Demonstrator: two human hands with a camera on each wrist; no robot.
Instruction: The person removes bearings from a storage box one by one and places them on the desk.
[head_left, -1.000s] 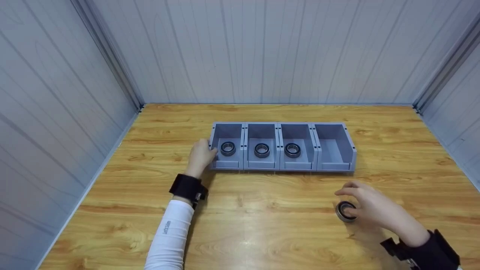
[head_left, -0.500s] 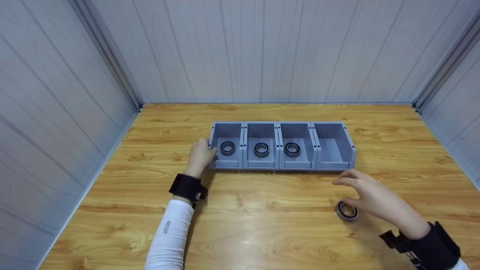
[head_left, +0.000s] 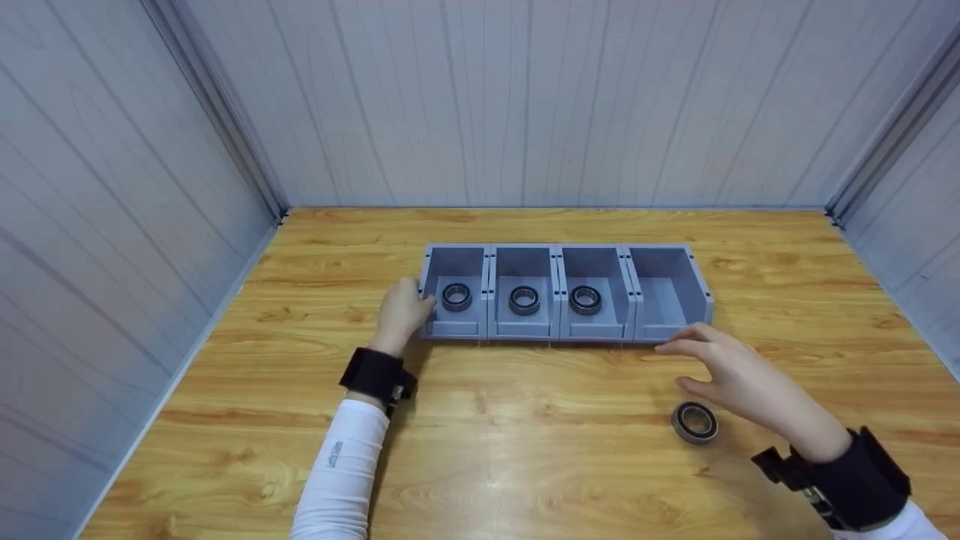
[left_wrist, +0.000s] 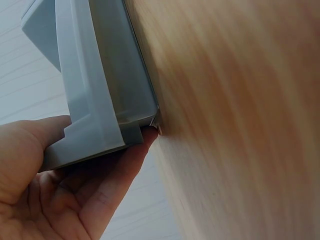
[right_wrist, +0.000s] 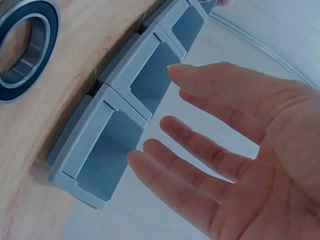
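My left hand (head_left: 403, 315) grips the left side wall of a row of joined grey-blue storage bins (head_left: 525, 332). In the left wrist view, the thumb is on one side of the bin wall (left_wrist: 82, 75) and the fingers are on the other. A ball bearing (head_left: 456, 297) lies in the leftmost bin, another bearing (head_left: 523, 301) in the second, and a third bearing (head_left: 585, 300) in the third. My right hand (head_left: 739, 379) hovers, fingers apart and holding nothing, in front of the rightmost bin. Just below it, a loose bearing (head_left: 694, 423) lies on the table.
The wood-grain table (head_left: 525, 450) is enclosed by pale panel walls (head_left: 525, 105) at the back and both sides. No bearing shows in the rightmost bin (head_left: 664, 296). Black camera straps circle both wrists.
My right hand has lifted off the loose bearing and moved forward toward the rightmost bin, its thumb leaving the ring. The bearing stays where it was. My left hand keeps its grip.
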